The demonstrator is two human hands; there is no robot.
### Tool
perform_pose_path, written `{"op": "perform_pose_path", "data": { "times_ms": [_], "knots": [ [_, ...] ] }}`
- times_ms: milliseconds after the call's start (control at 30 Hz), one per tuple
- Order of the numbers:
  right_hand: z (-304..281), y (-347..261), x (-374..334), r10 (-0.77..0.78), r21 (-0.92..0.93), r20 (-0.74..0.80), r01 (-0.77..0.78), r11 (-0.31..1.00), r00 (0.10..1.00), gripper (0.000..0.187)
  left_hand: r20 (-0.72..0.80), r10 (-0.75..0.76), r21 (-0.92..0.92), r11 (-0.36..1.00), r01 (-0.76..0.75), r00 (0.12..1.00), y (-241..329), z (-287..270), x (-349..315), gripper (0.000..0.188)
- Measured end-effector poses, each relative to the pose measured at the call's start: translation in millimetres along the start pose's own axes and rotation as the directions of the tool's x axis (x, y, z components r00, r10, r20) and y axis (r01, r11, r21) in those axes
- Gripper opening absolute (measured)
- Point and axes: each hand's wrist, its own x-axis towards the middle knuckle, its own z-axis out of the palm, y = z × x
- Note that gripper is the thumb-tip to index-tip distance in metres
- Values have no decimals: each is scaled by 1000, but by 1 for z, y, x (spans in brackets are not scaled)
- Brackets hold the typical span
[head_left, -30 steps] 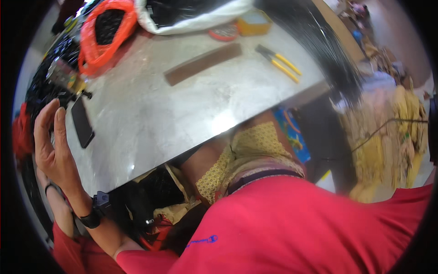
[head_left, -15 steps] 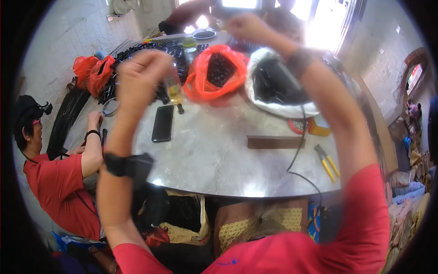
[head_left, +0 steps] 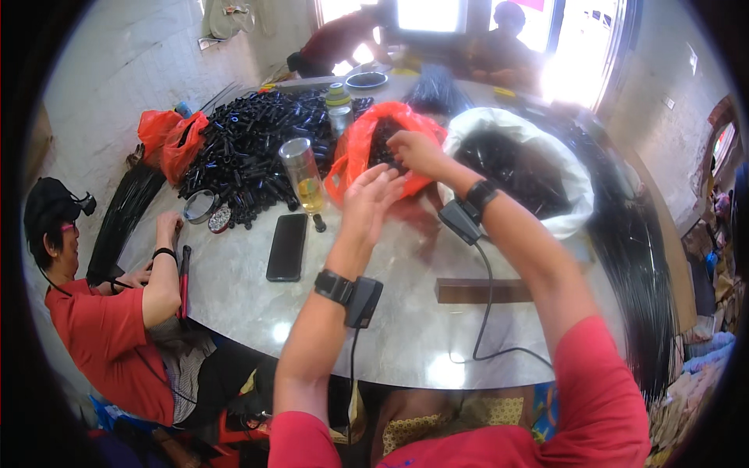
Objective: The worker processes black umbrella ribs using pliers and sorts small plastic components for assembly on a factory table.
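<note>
My left hand [head_left: 373, 201] is raised over the table in front of the red plastic bag [head_left: 349, 170], its fingers stretched out and nothing seen in them. Just above and to its right, my right hand [head_left: 425, 156] has bent fingers drawn together; whatever they may hold is hidden. Dark pieces lie inside the red bag, partly behind my hands. A white sack [head_left: 579, 187] of black pieces stands right of the bag, beyond my right forearm. Each of my wrists wears a black strap with a small cabled box.
A black phone [head_left: 287, 248], an upturned bottle [head_left: 299, 165] with yellow liquid and a brown bar [head_left: 482, 291] lie or stand on the table [head_left: 390, 312]. Beyond is a heap of black tubular parts [head_left: 242, 140]. Long black strands [head_left: 636, 273] line the right edge. A co-worker [head_left: 109, 327] sits at left.
Both hands have come down from high up and moved close together. My left hand has opened from a closed shape. The view has shifted; my right arm now covers the yellow-handled pliers' place.
</note>
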Motion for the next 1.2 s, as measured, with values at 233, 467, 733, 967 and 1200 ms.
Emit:
{"op": "perform_pose_path", "data": {
  "times_ms": [233, 467, 733, 967, 1200],
  "knots": [
    [-20, 47, 2, 255, -384, 58, -214, 898, 965, 25, -157, -328, -205, 933, 294, 932, -53, -39, 18, 39],
    [3, 31, 5, -157, -563, 100, 186, 805, 983, 25, -119, -318, -211, 934, 289, 941, -45, -28, 1, 32],
    [-2, 50, 14, -29, -402, 39, 42, 915, 999, 23, 26, -364, -503, 801, 326, 931, -68, -9, 13, 32],
    [-14, 14, -20, -28, 88, 293, 2, 996, 956, 20, 71, -445, -580, 710, 400, 893, -76, -15, 11, 61],
    [-18, -11, -22, 147, -8, 287, -151, 989, 947, 22, 105, -508, -534, 696, 479, 855, -76, -17, 11, 46]
  ]
}}
